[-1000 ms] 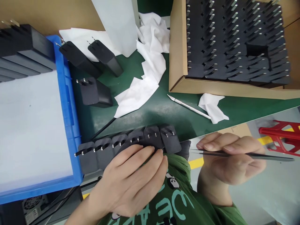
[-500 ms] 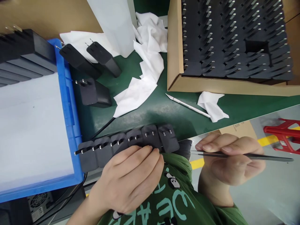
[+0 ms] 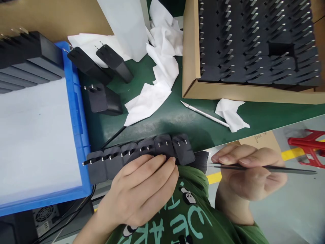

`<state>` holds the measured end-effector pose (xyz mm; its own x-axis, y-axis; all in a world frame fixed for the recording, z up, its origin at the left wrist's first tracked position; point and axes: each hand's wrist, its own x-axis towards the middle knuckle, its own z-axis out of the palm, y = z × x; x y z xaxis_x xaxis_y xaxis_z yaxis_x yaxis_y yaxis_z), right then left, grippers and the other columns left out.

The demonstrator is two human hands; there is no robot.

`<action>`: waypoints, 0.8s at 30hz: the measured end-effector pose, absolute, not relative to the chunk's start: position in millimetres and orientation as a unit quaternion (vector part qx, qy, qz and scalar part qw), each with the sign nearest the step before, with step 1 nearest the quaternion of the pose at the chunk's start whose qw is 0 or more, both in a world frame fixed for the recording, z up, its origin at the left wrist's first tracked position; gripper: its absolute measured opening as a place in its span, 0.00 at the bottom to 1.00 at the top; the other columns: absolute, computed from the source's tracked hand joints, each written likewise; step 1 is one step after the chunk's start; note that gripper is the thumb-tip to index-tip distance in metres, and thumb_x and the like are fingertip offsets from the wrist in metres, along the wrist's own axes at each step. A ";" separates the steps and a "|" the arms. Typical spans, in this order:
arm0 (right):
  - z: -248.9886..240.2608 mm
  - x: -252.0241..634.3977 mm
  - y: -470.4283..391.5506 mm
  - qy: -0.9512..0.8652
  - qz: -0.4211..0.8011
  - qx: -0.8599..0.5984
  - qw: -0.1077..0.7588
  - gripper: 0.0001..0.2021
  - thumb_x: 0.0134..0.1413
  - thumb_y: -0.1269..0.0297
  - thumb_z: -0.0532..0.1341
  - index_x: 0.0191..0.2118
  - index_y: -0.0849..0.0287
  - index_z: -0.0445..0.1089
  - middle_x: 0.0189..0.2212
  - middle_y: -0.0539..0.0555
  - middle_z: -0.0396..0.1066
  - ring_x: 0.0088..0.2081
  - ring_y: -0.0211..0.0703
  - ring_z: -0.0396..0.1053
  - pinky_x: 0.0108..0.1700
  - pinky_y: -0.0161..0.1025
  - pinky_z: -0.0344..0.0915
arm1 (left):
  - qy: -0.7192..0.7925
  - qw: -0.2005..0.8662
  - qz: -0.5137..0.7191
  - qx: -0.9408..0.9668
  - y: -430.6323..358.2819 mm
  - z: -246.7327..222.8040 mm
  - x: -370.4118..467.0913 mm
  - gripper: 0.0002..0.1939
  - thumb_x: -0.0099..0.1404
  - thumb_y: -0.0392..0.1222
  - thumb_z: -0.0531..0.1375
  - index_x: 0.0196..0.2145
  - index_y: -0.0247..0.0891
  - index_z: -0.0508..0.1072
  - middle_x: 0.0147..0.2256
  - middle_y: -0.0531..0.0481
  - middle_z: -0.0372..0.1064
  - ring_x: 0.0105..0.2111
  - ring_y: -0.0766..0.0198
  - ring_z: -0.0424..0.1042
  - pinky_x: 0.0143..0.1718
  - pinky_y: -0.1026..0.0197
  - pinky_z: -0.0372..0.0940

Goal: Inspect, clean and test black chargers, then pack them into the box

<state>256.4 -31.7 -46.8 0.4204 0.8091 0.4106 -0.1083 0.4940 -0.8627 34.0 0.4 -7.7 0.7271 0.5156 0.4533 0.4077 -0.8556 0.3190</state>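
Along the near edge of the green table, a row of several black plug adapters (image 3: 96, 171) stands with metal prongs pointing up. My left hand (image 3: 144, 188) rests against the near side of this row, its fingers together and curled; the fingertips touch the adapters near the row's right end, and anything under the palm is hidden. The rightmost adapter (image 3: 183, 153) is slightly tilted. To the right, past the table edge, my right hand (image 3: 250, 169) pinches dark tweezers (image 3: 299, 170) whose thin tips point left, slightly apart with nothing visible between them.
A blue tray (image 3: 76, 112) with more adapters is at left, and three loose adapters (image 3: 105, 100) stand beside it. White crumpled paper (image 3: 152, 98) and a craft knife (image 3: 205, 115) lie mid-table. An open carton (image 3: 190, 61) of adapters sits at upper right. A red frame (image 3: 307, 145) is on the floor.
The table items appear shifted slightly right in view. The left hand's fingertips have moved a little up and right along the adapters. The right hand has hardly moved.
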 end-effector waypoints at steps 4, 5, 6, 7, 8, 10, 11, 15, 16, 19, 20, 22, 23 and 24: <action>-46.6 255.3 -31.6 -0.434 0.302 -0.408 0.744 0.07 0.61 0.65 0.64 0.36 0.63 0.77 0.26 0.53 0.77 0.25 0.42 0.76 0.23 0.39 0.77 | 0.250 0.089 0.275 0.924 1.2 -7.7 35.2 0.07 0.67 0.26 0.60 0.38 0.31 0.77 0.40 0.47 0.80 0.41 0.58 0.76 0.40 0.55 0.69; -46.4 254.9 -31.4 -0.432 0.301 -0.411 0.744 0.07 0.61 0.65 0.65 0.36 0.63 0.77 0.26 0.53 0.77 0.24 0.42 0.75 0.23 0.39 0.77 | 0.248 0.086 0.277 0.924 1.7 -7.7 35.8 0.07 0.67 0.26 0.59 0.38 0.32 0.77 0.40 0.47 0.80 0.40 0.58 0.77 0.39 0.55 0.69; -46.1 254.5 -31.3 -0.431 0.301 -0.413 0.744 0.06 0.60 0.65 0.65 0.35 0.62 0.77 0.25 0.53 0.77 0.24 0.43 0.75 0.22 0.39 0.77 | 0.248 0.083 0.278 0.924 2.3 -7.7 36.5 0.07 0.67 0.27 0.59 0.38 0.32 0.78 0.40 0.47 0.80 0.40 0.58 0.77 0.39 0.55 0.69; -46.0 254.3 -31.2 -0.431 0.300 -0.413 0.744 0.07 0.60 0.64 0.65 0.35 0.62 0.77 0.25 0.53 0.77 0.23 0.43 0.75 0.22 0.40 0.77 | 0.248 0.082 0.280 0.924 2.9 -7.7 37.1 0.07 0.67 0.27 0.59 0.37 0.32 0.78 0.39 0.47 0.81 0.39 0.58 0.77 0.38 0.55 0.69; -45.9 254.2 -31.2 -0.432 0.300 -0.412 0.744 0.07 0.60 0.64 0.65 0.35 0.62 0.78 0.25 0.53 0.76 0.23 0.42 0.75 0.22 0.40 0.77 | 0.249 0.082 0.282 0.923 3.3 -7.7 37.5 0.07 0.67 0.27 0.59 0.37 0.32 0.78 0.39 0.48 0.81 0.39 0.59 0.77 0.38 0.56 0.69; -46.2 254.6 -31.5 -0.435 0.298 -0.411 0.744 0.07 0.60 0.64 0.65 0.35 0.62 0.78 0.25 0.53 0.77 0.23 0.42 0.75 0.21 0.39 0.77 | 0.249 0.083 0.285 0.922 3.8 -7.5 37.8 0.07 0.67 0.27 0.60 0.36 0.33 0.78 0.38 0.48 0.81 0.38 0.59 0.77 0.38 0.56 0.69; -46.5 255.0 -31.9 -0.439 0.298 -0.412 0.741 0.07 0.60 0.64 0.65 0.36 0.62 0.78 0.26 0.53 0.77 0.23 0.42 0.75 0.22 0.40 0.77 | 0.249 0.083 0.285 0.922 3.8 -7.2 37.5 0.07 0.67 0.27 0.60 0.36 0.32 0.78 0.38 0.48 0.81 0.39 0.59 0.77 0.38 0.56 0.69; -47.6 255.5 -33.4 -0.504 0.305 -0.399 0.702 0.07 0.62 0.67 0.64 0.41 0.62 0.78 0.30 0.54 0.79 0.30 0.45 0.78 0.28 0.43 0.80 | 0.252 0.096 0.271 0.924 2.1 -5.7 34.8 0.08 0.67 0.27 0.59 0.36 0.32 0.78 0.39 0.47 0.80 0.41 0.58 0.77 0.41 0.56 0.70; -47.4 255.1 -33.2 -0.532 0.307 -0.384 0.689 0.07 0.61 0.68 0.64 0.43 0.62 0.77 0.31 0.55 0.79 0.32 0.46 0.79 0.29 0.43 0.81 | 0.255 0.104 0.263 0.925 1.4 -5.8 33.8 0.08 0.68 0.28 0.58 0.36 0.33 0.77 0.39 0.47 0.80 0.41 0.58 0.77 0.42 0.57 0.70; -45.1 253.2 -30.7 -0.596 0.326 -0.359 0.640 0.12 0.58 0.70 0.66 0.48 0.62 0.76 0.36 0.56 0.80 0.36 0.47 0.80 0.33 0.44 0.81 | 0.257 0.119 0.264 0.922 -0.4 -7.8 31.2 0.12 0.70 0.29 0.54 0.37 0.33 0.77 0.40 0.47 0.79 0.43 0.59 0.76 0.44 0.57 0.70; -44.1 252.6 -29.5 -0.613 0.332 -0.358 0.621 0.14 0.57 0.72 0.66 0.49 0.62 0.76 0.37 0.57 0.80 0.38 0.48 0.80 0.35 0.45 0.81 | 0.254 0.120 0.272 0.921 -0.8 -8.7 30.7 0.12 0.71 0.29 0.53 0.37 0.33 0.77 0.40 0.46 0.79 0.43 0.59 0.76 0.45 0.57 0.70; -42.4 251.7 -27.4 -0.642 0.338 -0.356 0.589 0.16 0.56 0.75 0.66 0.51 0.63 0.75 0.38 0.58 0.79 0.40 0.49 0.79 0.37 0.46 0.82 | 0.246 0.119 0.280 0.920 -1.0 -9.8 30.4 0.11 0.70 0.29 0.53 0.38 0.32 0.77 0.40 0.46 0.79 0.43 0.59 0.76 0.45 0.57 0.70; -41.9 251.4 -26.7 -0.655 0.335 -0.350 0.580 0.17 0.56 0.76 0.66 0.52 0.64 0.74 0.38 0.58 0.79 0.41 0.49 0.79 0.38 0.46 0.82 | 0.246 0.119 0.277 0.921 -0.9 -9.8 30.7 0.11 0.70 0.29 0.54 0.38 0.31 0.77 0.40 0.46 0.79 0.43 0.58 0.76 0.45 0.57 0.70; -41.5 250.9 -26.3 -0.662 0.331 -0.347 0.576 0.17 0.56 0.76 0.66 0.52 0.65 0.74 0.38 0.59 0.79 0.41 0.49 0.79 0.38 0.46 0.81 | 0.247 0.120 0.270 0.923 -0.5 -9.2 31.1 0.10 0.70 0.29 0.54 0.39 0.31 0.76 0.40 0.46 0.79 0.43 0.58 0.76 0.45 0.57 0.70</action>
<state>250.9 -26.3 -41.5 -0.0955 0.8409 0.5328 0.0772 0.5398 -0.8382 31.1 -0.5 -9.2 0.7316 0.5214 0.4391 0.3919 -0.8488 0.3549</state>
